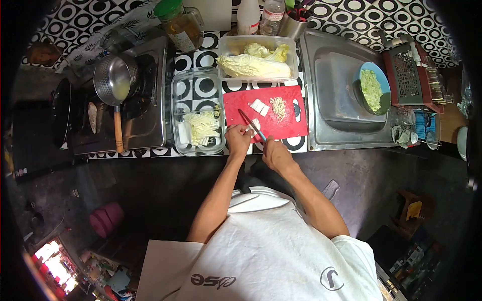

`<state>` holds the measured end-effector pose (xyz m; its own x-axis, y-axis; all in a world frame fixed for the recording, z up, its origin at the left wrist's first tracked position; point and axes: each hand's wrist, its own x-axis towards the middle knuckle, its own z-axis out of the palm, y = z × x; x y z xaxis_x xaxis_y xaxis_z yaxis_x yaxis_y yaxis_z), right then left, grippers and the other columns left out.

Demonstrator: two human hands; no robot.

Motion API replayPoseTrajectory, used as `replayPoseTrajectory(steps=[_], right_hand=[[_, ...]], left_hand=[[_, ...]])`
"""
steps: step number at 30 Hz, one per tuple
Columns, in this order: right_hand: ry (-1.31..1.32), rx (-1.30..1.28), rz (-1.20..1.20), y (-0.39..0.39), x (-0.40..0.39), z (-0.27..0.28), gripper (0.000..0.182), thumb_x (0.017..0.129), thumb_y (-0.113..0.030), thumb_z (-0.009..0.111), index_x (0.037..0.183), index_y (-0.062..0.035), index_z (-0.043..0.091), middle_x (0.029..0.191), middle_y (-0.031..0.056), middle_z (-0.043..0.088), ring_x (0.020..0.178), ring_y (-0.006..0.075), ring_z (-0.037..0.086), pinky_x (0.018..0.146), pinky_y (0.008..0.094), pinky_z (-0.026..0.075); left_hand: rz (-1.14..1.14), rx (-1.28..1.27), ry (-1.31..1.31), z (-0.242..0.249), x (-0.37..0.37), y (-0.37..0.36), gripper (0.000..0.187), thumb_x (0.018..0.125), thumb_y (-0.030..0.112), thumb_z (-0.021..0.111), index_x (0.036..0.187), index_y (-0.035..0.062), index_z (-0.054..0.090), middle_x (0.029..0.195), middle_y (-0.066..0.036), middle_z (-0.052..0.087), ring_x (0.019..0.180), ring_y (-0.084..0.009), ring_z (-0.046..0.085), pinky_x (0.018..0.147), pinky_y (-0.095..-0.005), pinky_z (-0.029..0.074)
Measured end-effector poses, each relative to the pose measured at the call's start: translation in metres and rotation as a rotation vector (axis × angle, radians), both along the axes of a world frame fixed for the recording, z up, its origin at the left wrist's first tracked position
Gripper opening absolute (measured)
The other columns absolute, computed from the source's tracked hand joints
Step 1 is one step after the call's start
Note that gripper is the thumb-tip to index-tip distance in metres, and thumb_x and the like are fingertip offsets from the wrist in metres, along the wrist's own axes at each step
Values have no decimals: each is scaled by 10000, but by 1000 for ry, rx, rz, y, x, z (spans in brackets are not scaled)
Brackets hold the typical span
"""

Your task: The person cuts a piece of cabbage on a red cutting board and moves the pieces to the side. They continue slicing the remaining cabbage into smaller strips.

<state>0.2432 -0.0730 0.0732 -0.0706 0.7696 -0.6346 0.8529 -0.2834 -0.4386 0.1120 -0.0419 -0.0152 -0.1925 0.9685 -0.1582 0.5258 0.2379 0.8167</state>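
My right hand [277, 154] is closed around the handle of a knife [252, 124], whose blade points up and left over the red cutting board [238, 103]. Close to the blade, my left hand [238, 139] pinches a small white piece of cabbage [256, 122] near the board's lower left edge. Further up the board lie larger white cabbage pieces [259, 107] and a small heap of finely chopped bits [278, 108]. To the left, a clear container [176, 135] holds cut cabbage leaves [201, 128]. Behind the board, another plastic container [221, 45] holds napa cabbage [256, 65].
On the left stove [155, 115] stands a saucepan [108, 78] with its wooden handle toward me. At right, a blue bowl [385, 83] of shredded greens rests in the steel sink [314, 90]. A green-lidded jar [185, 37] and bottles [248, 20] line the back.
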Motion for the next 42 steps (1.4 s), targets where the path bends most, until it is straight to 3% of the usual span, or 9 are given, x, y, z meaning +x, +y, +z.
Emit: replayPoseTrajectory(steps=[7,18,21,26,33,35,36,39,42], right_hand=[[-41,107,-10,-27,-7,-23,309,821,-146,560,997,70,426,745,318,592,780,481,595,701,519,491],[-93,93,23,-21,-8,-52,330,753,-90,614,973,29,399,809,290,618,810,441,617,722,497,500],[-67,138,39,-14,-12,-52,319,760,-89,605,970,32,399,798,289,618,805,441,618,719,497,501],[-59,187,-43,-13,-13,-55,271,824,-159,549,951,46,425,782,305,607,804,455,611,731,514,485],[105,219,-144,-24,0,-32,260,894,-188,469,920,70,485,734,335,569,743,483,575,687,520,447],[189,265,-246,-31,8,-28,255,900,-187,465,927,66,481,726,328,566,757,471,580,681,521,439],[221,270,-276,-36,11,-19,280,908,-217,454,963,54,496,711,302,581,758,474,574,694,519,448],[329,221,-428,-51,19,-11,290,914,-237,451,973,43,497,697,289,581,740,475,573,682,512,444],[291,180,-483,-64,22,-23,309,917,-261,446,994,33,500,718,288,584,756,478,570,692,512,439]], left_hand=[[-16,21,7,-8,-4,-5,154,644,23,686,793,-15,685,770,-181,621,688,-285,634,651,-335,503],[19,5,2,-3,-1,-4,144,632,23,674,767,-25,678,767,-170,634,691,-286,638,661,-338,502],[-37,6,110,0,0,-2,145,658,39,696,793,-7,670,750,-144,652,681,-232,657,650,-312,502],[79,-43,-137,-16,1,-5,174,652,21,677,821,-4,647,743,-125,646,681,-230,630,639,-328,495],[91,-3,-126,-10,2,-5,183,674,27,677,853,5,644,755,-119,646,674,-227,626,651,-324,500],[72,-38,-88,-1,4,-4,285,678,57,693,950,13,618,819,-117,620,714,-225,612,677,-317,499],[49,-77,-40,12,8,-4,406,674,105,716,1050,34,580,968,-148,550,869,-266,569,779,-357,473],[-81,55,257,21,21,-4,487,662,156,737,1103,47,562,1079,-183,455,1001,-327,487,872,-412,415],[-215,19,254,22,27,4,516,664,173,726,1137,50,559,1118,-213,406,1041,-376,438,899,-446,380]])
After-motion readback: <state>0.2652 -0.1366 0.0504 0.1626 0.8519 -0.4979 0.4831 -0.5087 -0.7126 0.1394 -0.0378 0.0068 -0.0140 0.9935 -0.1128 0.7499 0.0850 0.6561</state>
